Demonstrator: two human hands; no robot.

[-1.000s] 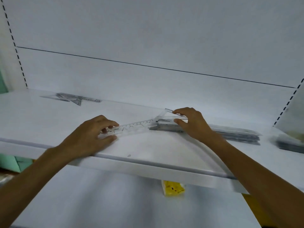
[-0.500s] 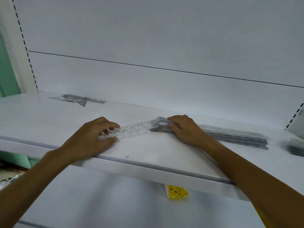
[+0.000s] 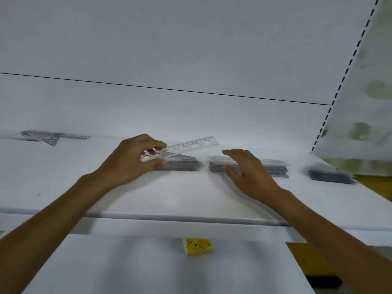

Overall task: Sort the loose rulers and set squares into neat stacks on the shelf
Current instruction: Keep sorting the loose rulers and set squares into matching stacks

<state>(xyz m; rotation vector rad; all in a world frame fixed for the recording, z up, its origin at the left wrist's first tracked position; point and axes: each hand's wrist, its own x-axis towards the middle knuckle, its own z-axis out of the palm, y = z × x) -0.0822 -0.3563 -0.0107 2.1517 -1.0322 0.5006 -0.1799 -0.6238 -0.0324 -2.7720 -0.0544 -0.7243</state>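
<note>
My left hand (image 3: 131, 160) pinches one end of a clear plastic ruler (image 3: 192, 144) with stencil cut-outs and holds it tilted above the white shelf (image 3: 191, 194). Its far end points up and to the right, over a grey stack of rulers (image 3: 182, 164). My right hand (image 3: 248, 172) is spread with relaxed fingers over a second grey stack (image 3: 273, 167) and holds nothing. A third stack (image 3: 331, 176) lies at the right end of the shelf. Loose set squares (image 3: 51, 136) lie at the far left by the back wall.
A white back panel rises behind the shelf. A slotted upright (image 3: 339, 88) and a pale side panel close the right end. Below the shelf edge sits a small yellow box (image 3: 197, 246). A dark object (image 3: 323, 282) lies at the bottom right.
My left hand has lifted the clear ruler off the shelf and carried it right, over the stacks. My right hand has let go of it and opened. The view has swung right.
</note>
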